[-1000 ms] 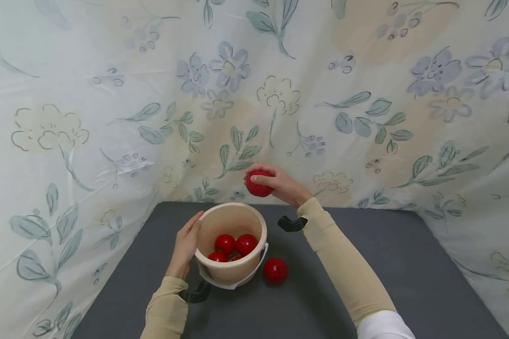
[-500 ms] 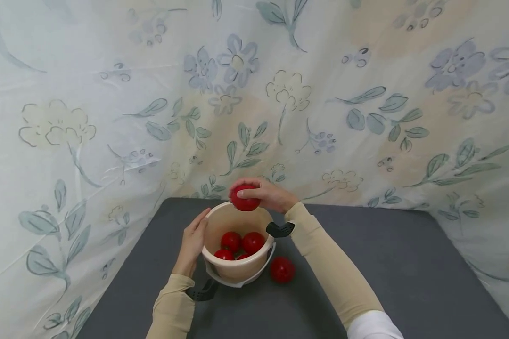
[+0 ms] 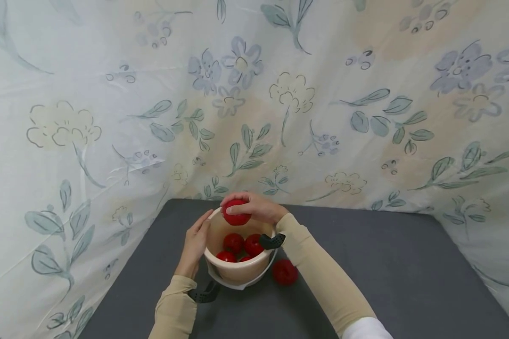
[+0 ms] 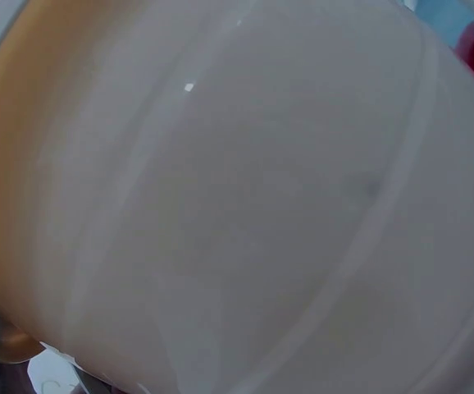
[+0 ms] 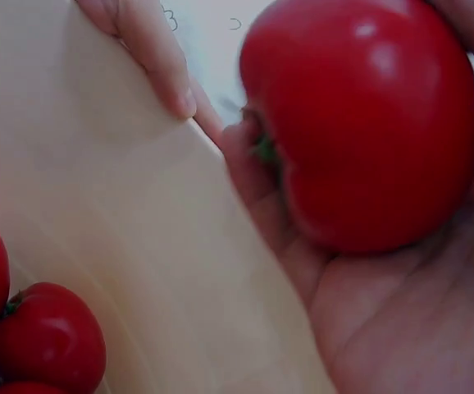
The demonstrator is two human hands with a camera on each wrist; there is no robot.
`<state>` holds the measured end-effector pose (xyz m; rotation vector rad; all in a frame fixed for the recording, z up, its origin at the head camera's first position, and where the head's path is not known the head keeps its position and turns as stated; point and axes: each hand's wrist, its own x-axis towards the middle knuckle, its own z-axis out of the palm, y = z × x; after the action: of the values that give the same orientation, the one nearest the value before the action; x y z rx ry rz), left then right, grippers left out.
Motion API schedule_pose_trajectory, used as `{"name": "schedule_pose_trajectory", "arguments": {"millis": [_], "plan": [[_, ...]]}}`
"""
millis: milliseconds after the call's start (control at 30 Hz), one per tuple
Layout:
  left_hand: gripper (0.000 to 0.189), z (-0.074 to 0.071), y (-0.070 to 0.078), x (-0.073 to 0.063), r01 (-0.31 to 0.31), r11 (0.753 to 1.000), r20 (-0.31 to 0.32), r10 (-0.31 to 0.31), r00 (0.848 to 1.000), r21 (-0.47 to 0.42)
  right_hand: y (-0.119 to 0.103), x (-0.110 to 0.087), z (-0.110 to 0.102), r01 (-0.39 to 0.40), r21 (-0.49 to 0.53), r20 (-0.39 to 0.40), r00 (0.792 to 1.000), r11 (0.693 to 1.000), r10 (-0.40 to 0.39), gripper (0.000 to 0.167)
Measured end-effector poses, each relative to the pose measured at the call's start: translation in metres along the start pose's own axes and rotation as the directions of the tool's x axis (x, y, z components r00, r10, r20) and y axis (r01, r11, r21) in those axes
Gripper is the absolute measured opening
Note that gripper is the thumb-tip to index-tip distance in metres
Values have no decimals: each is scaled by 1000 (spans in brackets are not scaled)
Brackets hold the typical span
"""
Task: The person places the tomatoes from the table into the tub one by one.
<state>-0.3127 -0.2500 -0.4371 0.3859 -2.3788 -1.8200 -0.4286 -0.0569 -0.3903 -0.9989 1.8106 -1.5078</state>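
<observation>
A cream bucket (image 3: 236, 271) stands on the dark table with several red tomatoes (image 3: 233, 243) inside. My left hand (image 3: 193, 247) grips its left rim, and in the right wrist view a digit hooks over that edge. The outer wall of the bucket (image 4: 245, 197) fills most of the left wrist view. Over the bucket's opening, near the far rim, my right hand (image 3: 260, 207) holds a tomato (image 3: 236, 213). Close up in the right wrist view, this tomato (image 5: 368, 123) shows a small green stem dent, with fingers and palm curved around it.
One more tomato (image 3: 285, 272) lies on the dark table (image 3: 386, 263), just right of the bucket and partly behind my right forearm. The bucket's white handle (image 3: 254, 281) hangs down at the front. A floral cloth (image 3: 288, 117) rises behind the table.
My right hand has carried the tomato left and down, from behind and right of the bucket to over its opening. My left hand keeps its grip on the rim. The view has shifted slightly.
</observation>
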Motion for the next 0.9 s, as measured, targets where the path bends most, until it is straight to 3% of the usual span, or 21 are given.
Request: {"name": "schedule_pose_trajectory", "arguments": {"millis": [233,367,567,900], "plan": [[44,0,2,1,8,1000,-3,-8,1000,-4,3,0,4,-92,-132,52,994,987,100,48],[44,1,3,1,28,1000,-2,-28,1000,-6,2,0,6,-106,-169,97,988,980,123,46],[43,2,3,2,33,999,-1,-33,999,0,4,0,8,-118,-154,152,978,981,142,38],[43,2,0,2,35,999,2,-35,999,-16,4,-4,8,-137,-55,150,978,989,144,41]]}}
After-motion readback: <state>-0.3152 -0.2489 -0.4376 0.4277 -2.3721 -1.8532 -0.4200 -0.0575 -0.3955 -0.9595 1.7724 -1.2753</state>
